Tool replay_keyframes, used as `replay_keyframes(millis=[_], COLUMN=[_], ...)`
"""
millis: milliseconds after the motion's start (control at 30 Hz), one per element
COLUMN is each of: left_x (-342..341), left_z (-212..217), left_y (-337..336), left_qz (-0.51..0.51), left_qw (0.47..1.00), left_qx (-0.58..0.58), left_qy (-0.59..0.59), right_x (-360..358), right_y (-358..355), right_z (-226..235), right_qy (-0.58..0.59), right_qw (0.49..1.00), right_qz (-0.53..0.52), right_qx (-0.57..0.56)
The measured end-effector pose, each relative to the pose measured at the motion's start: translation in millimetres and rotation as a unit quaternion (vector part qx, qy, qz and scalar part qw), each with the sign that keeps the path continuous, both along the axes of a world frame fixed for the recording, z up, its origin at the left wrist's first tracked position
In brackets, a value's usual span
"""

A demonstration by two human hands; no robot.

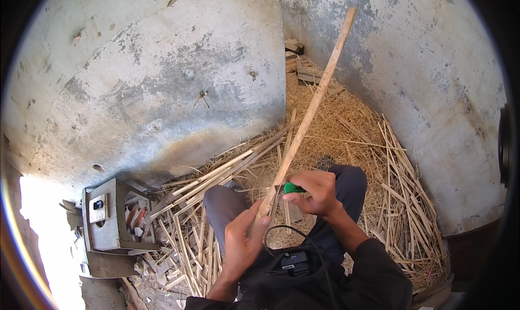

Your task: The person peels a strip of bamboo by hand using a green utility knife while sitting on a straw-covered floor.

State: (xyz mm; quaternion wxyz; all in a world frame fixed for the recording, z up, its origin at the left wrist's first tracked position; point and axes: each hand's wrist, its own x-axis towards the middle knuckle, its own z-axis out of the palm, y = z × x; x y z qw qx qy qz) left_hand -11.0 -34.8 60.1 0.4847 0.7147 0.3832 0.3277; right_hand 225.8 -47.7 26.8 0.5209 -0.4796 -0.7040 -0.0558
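Note:
My left hand (242, 239) grips the near end of a long pale wooden strip (310, 111) that slants up and away to the right, toward the wall. My right hand (316, 191) is closed around a tool with a green handle (293, 188), held against the strip just above my left hand. The tool's blade is hidden by the strip and my fingers. Both hands work above my knees in grey trousers (222, 204).
Split cane strips (211, 177) and straw shavings (346, 126) cover the floor around my legs. Grey plastered walls (162, 77) meet in a corner ahead. A small wooden box-like stand (105, 220) sits at the lower left. A black device with a cable (295, 262) hangs at my chest.

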Motion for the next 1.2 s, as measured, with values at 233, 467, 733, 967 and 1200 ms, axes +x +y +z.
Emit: replay_keyframes(millis=[233, 467, 733, 967, 1200], left_x=[-5, -9, -12, -11, -15], left_z=[1, -3, -4, -5, -13], left_y=[-5, -8, -10, -10, -11], left_qz=[-0.003, -0.002, 0.012, 0.022, 0.032], left_qw=[1.0, 1.0, 0.999, 0.998, 0.997], left_qx=[0.014, 0.01, 0.034, 0.045, 0.047], left_qy=[0.021, 0.02, 0.029, 0.031, 0.043], right_x=[15, 18, 19, 20, 31], right_y=[0, -2, -3, -6, -2], right_z=[10, 12, 20, 26, 36], right_qy=[0.013, -0.006, -0.031, -0.054, -0.007], right_qw=[0.999, 0.998, 0.996, 0.993, 0.99], right_qz=[-0.05, -0.06, -0.083, -0.105, -0.139], right_qx=[0.004, 0.011, 0.017, 0.005, -0.016])
